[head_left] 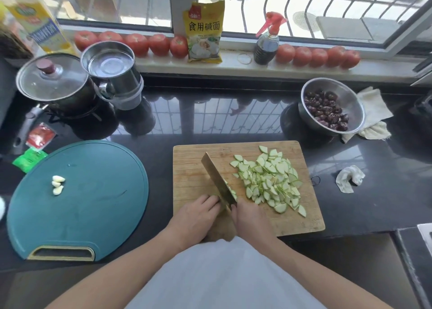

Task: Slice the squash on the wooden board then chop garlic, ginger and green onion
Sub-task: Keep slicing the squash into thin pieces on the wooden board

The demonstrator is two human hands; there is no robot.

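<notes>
A wooden board lies on the black counter, with a heap of thin pale-green squash slices on its right half. My right hand grips the handle of a cleaver, whose blade stands edge-down on the board just left of the heap. My left hand has its fingers curled against the blade's left side, holding down a last bit of squash that is almost hidden beneath them. Three peeled garlic cloves lie on a round teal board to the left.
A lidded pot and a steel cup stand at the back left. A steel bowl of dark fruit sits at the back right beside a cloth. A crumpled tissue lies right of the wooden board. Tomatoes line the sill.
</notes>
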